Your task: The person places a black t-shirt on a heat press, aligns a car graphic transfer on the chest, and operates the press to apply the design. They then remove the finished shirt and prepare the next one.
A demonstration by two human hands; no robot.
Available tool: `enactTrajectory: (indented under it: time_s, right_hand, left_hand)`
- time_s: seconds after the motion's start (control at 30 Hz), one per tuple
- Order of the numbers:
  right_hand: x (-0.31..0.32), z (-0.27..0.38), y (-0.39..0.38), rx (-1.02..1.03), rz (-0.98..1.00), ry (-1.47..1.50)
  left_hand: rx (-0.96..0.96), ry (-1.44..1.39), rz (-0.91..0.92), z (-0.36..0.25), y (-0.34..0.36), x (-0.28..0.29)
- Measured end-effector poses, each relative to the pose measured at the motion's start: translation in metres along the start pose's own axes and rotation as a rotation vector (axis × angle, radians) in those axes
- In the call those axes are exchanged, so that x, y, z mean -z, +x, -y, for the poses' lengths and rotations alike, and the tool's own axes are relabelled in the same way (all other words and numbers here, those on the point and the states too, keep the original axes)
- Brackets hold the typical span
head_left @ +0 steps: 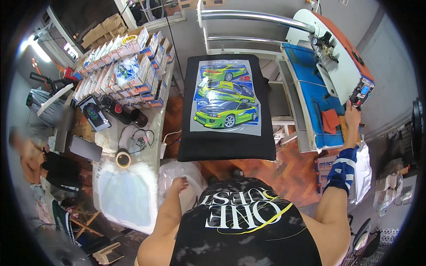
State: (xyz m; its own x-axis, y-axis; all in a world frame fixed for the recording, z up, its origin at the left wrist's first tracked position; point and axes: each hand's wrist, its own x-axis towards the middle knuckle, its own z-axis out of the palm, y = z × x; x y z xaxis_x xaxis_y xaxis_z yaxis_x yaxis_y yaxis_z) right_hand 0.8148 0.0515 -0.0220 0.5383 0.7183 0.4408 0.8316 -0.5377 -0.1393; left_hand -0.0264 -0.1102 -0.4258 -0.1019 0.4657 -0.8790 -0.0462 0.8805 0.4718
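My right hand [353, 116] grips the edge of the heat press [337, 57], just below its small control box with a lit blue display [364, 90]. Part of that grip is hidden. A black T-shirt [226, 148] is spread over the platen in front of me. On it lies a clear film sheet [193, 117] printed with three green-and-blue cars, glossy where light strikes it. My left hand [179, 184] hangs low beside the left table, fingers loosely bent and holding nothing, close to a translucent plastic bag [188, 170].
A blue-covered second platen [326, 137] bears a red-orange cloth [329, 121]. The left table [153, 164] carries stacked boxes [148, 73], a tape roll [123, 158], a phone [86, 148] and a whitish sheet [126, 195]. Another person [31, 155] is at far left. Boxes [326, 170] stand at right.
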Motion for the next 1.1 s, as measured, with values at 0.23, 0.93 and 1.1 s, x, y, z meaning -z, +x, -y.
enactTrajectory:
  time_s: [0.23, 0.93, 1.1]
  right_hand:
    - [-0.032, 0.137, -0.232, 0.406, 0.023, 0.658]
    - [0.028, 0.252, -0.186, -0.276, 0.741, 1.958]
    - [0.115, 0.286, -0.107, 0.134, 0.487, 2.374]
  left_hand:
    - [-0.375, -0.548, 0.051, -0.12, -0.077, -0.021]
    - [-1.113, -0.943, 0.29, -0.224, -0.268, -0.098]
    - [-1.196, -1.114, 0.6, -0.167, -0.303, -0.129]
